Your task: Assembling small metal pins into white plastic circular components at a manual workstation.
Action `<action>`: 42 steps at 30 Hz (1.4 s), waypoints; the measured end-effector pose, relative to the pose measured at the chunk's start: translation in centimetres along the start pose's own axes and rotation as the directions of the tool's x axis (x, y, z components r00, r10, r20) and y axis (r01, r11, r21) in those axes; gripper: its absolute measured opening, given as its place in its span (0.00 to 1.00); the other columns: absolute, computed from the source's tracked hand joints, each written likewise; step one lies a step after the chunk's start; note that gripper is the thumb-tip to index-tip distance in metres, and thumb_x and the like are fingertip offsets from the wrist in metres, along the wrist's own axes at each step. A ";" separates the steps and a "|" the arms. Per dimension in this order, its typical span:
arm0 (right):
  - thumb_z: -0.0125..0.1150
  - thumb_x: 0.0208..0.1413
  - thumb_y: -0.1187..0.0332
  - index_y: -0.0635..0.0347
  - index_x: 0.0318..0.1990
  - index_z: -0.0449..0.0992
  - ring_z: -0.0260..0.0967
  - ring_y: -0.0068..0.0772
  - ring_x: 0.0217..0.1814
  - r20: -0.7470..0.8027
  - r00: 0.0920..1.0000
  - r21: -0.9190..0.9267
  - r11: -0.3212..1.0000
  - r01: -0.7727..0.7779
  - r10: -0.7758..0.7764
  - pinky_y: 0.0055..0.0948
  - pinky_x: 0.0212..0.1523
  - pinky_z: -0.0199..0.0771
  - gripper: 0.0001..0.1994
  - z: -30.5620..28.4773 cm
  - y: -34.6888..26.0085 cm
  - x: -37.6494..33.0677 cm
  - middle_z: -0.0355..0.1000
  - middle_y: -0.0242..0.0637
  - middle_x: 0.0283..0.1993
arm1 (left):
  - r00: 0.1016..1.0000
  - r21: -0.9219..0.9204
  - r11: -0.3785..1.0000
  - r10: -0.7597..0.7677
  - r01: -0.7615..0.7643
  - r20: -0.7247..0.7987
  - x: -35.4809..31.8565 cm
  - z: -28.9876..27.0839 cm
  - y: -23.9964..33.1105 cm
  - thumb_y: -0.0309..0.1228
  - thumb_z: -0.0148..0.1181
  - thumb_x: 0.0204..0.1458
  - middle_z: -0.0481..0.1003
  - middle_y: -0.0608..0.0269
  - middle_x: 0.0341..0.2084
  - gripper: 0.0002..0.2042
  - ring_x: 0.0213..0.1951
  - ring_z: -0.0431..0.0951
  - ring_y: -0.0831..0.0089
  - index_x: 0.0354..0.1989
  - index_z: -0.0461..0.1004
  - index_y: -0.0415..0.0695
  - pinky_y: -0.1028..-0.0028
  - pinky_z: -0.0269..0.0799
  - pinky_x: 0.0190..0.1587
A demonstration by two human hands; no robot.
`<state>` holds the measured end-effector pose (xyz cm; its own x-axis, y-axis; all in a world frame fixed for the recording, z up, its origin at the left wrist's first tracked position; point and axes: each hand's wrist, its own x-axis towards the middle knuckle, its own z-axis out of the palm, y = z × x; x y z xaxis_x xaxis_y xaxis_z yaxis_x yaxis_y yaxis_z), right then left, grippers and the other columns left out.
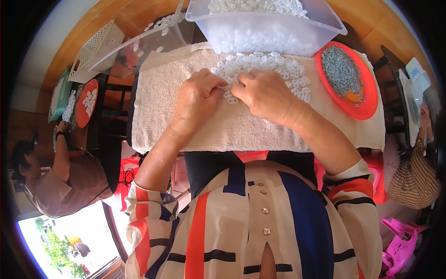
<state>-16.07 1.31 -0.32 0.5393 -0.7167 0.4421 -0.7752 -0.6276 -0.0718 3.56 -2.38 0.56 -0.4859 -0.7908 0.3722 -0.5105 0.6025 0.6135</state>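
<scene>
Small white oval plastic pieces with holes (288, 73) lie heaped and spread over a beige towel (162, 111). At the near left edge of the heap, my left hand (200, 95) is closed, its thumb and forefinger together beside some white pieces. Just across from it, my right hand (265, 95) is also closed, fingers curled and fingertips low over the pieces. The two hands' fingertips nearly meet. What either hand pinches is too small and partly covered to make out. A few white pieces (232, 100) lie right below the fingertips.
A clear plastic tub (274, 35) full of white pieces stands behind the heap. At right, a red oval tray (368, 104) holds small metal parts (341, 69) and an orange piece (353, 96). A clear bin (153, 49) stands at left. Other people work at both sides.
</scene>
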 end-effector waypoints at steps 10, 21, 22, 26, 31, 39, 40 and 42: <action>0.55 0.52 0.81 0.64 0.35 0.71 0.66 0.22 0.31 -0.047 0.939 0.710 0.672 -0.208 0.340 0.24 0.33 0.66 0.04 -1.8 1.6 0.2 0.70 0.32 0.29 | 0.995 0.111 0.990 0.088 -0.092 0.036 0.4 0.5 -0.3 0.22 0.62 0.44 0.73 0.57 0.28 0.06 0.35 0.75 0.58 0.32 0.77 0.40 0.64 0.72 0.38; 0.56 0.58 0.76 0.61 0.37 0.74 0.68 0.17 0.32 0.078 0.792 0.949 0.197 -0.244 0.606 0.18 0.30 0.67 0.02 -2.9 1.6 0.4 0.71 0.26 0.31 | 0.887 -0.723 0.528 -0.371 0.446 0.275 2.7 0.9 3.6 0.23 0.57 0.56 0.74 0.61 0.25 0.05 0.22 0.71 0.78 0.35 0.76 0.33 0.79 0.65 0.21; 0.56 0.58 0.76 0.61 0.37 0.74 0.68 0.17 0.32 0.077 0.794 0.948 0.202 -0.246 0.603 0.18 0.30 0.67 0.02 -3.0 1.7 0.5 0.71 0.26 0.31 | 0.872 -0.775 0.437 -0.393 0.457 0.292 3.0 1.0 3.9 0.23 0.57 0.56 0.75 0.60 0.25 0.05 0.22 0.71 0.77 0.36 0.75 0.33 0.79 0.65 0.21; 0.56 0.59 0.73 0.62 0.37 0.73 0.69 0.18 0.32 0.039 0.739 0.966 0.165 -0.201 0.673 0.19 0.31 0.68 0.03 -3.3 1.7 0.6 0.71 0.28 0.31 | 0.860 -0.894 0.206 -0.422 0.399 0.287 3.9 1.5 4.3 0.23 0.59 0.54 0.75 0.60 0.23 0.04 0.21 0.72 0.78 0.35 0.75 0.34 0.80 0.64 0.20; 0.56 0.59 0.73 0.62 0.37 0.73 0.70 0.19 0.32 0.064 0.747 0.971 0.131 -0.200 0.662 0.19 0.31 0.67 0.03 -3.2 1.6 0.6 0.71 0.29 0.31 | 0.893 -0.896 0.284 -0.395 0.343 0.217 3.6 2.3 3.7 0.22 0.60 0.53 0.76 0.59 0.24 0.04 0.22 0.73 0.78 0.35 0.75 0.34 0.80 0.66 0.20; 0.55 0.58 0.77 0.62 0.39 0.73 0.70 0.17 0.34 0.128 0.769 0.954 0.134 -0.267 0.626 0.18 0.32 0.67 0.03 -3.1 1.3 0.8 0.73 0.30 0.34 | 0.911 -0.894 0.332 -0.379 0.300 0.165 3.0 2.8 3.9 0.21 0.58 0.55 0.78 0.54 0.29 0.05 0.24 0.76 0.75 0.38 0.74 0.33 0.78 0.70 0.23; 0.55 0.58 0.77 0.62 0.39 0.73 0.70 0.17 0.34 0.132 0.769 0.953 0.133 -0.271 0.625 0.18 0.32 0.67 0.03 -3.1 1.2 0.8 0.73 0.30 0.34 | 0.911 -0.911 0.289 -0.374 0.294 0.175 3.0 2.8 3.9 0.22 0.58 0.55 0.78 0.54 0.29 0.05 0.25 0.76 0.74 0.38 0.74 0.33 0.77 0.70 0.24; 0.54 0.57 0.78 0.62 0.39 0.73 0.70 0.17 0.34 0.099 0.766 0.948 0.174 -0.267 0.635 0.18 0.32 0.68 0.04 -3.0 1.1 0.7 0.73 0.29 0.35 | 0.908 -0.925 0.243 -0.375 0.290 0.186 2.9 2.7 3.9 0.22 0.58 0.56 0.78 0.55 0.29 0.06 0.26 0.76 0.73 0.38 0.74 0.33 0.76 0.71 0.25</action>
<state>-17.50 1.01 2.63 -0.0464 -0.9778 0.2044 0.0335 -0.2061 -0.9780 -1.77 -2.07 2.16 -0.3821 -0.9239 -0.0220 0.3913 -0.1833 0.9018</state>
